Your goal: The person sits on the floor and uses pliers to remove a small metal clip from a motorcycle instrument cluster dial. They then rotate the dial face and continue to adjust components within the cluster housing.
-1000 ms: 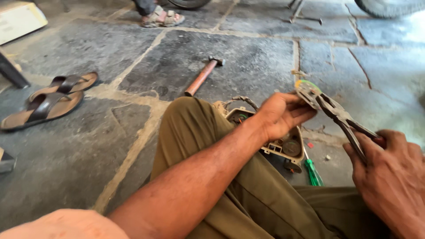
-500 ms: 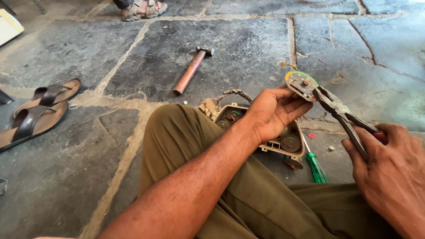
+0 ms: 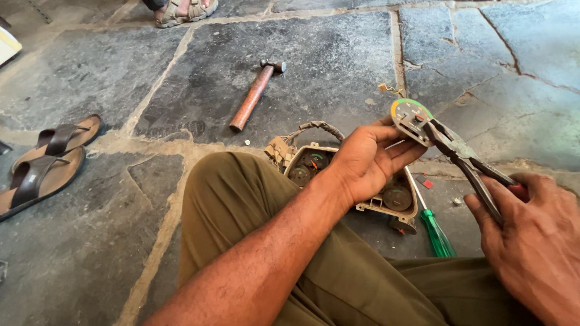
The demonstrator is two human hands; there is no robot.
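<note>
My left hand (image 3: 362, 166) reaches across my raised knee and holds a small round gauge dial (image 3: 409, 116) with a green, orange and white face by its edge. My right hand (image 3: 531, 241) grips the handles of a pair of pliers (image 3: 468, 160), whose jaws bite on the dial's right side. Below my left hand a beige instrument cluster housing (image 3: 386, 199) with round gauges lies on the stone floor, a bundle of braided wires (image 3: 308, 130) at its back.
A green-handled screwdriver (image 3: 436, 232) lies beside the housing. A hammer with a wooden handle (image 3: 252, 96) rests on the slabs further out. Brown sandals (image 3: 42, 163) lie at left. Another person's sandalled foot (image 3: 184, 9) shows at the top edge.
The view has shifted so the hammer and sandals sit lower and nearer. Both hands stay on the dial and pliers, lifted slightly higher above the housing.
</note>
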